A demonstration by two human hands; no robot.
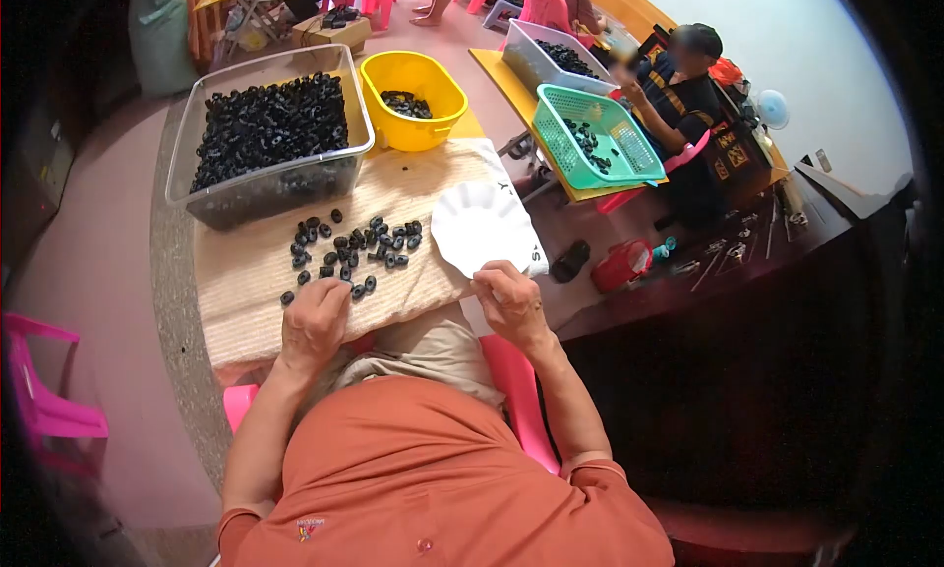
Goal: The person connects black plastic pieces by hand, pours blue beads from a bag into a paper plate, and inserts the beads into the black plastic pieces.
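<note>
Several small black ring-like parts (pixel 381 235) lie scattered on the cloth-covered table (pixel 246 321). At their near edge is my left hand (pixel 315 316), its fingers curled together beside a black part; what they hold, if anything, is hidden. My right hand (pixel 508 299) is at the near edge of a white scalloped paper plate (pixel 479 228), thumb and fingers pinched; whether they grip the rim or something small cannot be made out. The plate lies on the right part of the cloth.
A clear bin (pixel 273 179) full of black parts and a yellow tub (pixel 413 134) stand at the table's back. Right, another table bears a green basket (pixel 634 154) and a clear bin (pixel 531 56); a person (pixel 678 90) sits behind it. Pink chair (pixel 49 405) at left.
</note>
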